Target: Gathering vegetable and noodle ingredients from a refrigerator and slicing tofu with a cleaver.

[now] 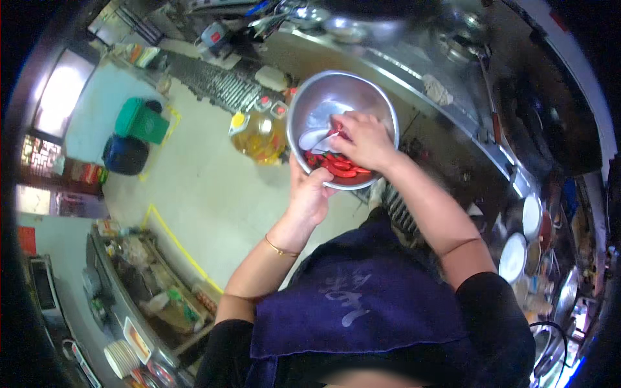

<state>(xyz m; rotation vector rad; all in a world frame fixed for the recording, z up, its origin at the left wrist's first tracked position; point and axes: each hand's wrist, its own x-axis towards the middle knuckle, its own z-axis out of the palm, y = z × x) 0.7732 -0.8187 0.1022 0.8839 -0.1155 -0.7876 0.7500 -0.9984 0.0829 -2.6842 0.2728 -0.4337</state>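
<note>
My left hand (310, 191) grips the near left rim of a metal mixing bowl (368, 92), thumb over the edge and fingers underneath. The bowl is held up in front of me, tilted so that its inside shows. Red chili peppers (339, 166), some with green stems, lie along its near side. My right hand (364, 138) reaches into the bowl, with a few red peppers pinched between thumb and fingers. Beside those fingertips is a smooth whitish object (313, 139), partly covered by the hand; what it is cannot be made out.
Large plastic jugs of yellow oil (259, 136) stand on the floor beyond the bowl. A metal counter (465, 121) with a wok (458, 39) runs along the right. White plates (513, 257) are at far right. Left are a green bin (140, 121) and a shelf unit (160, 281).
</note>
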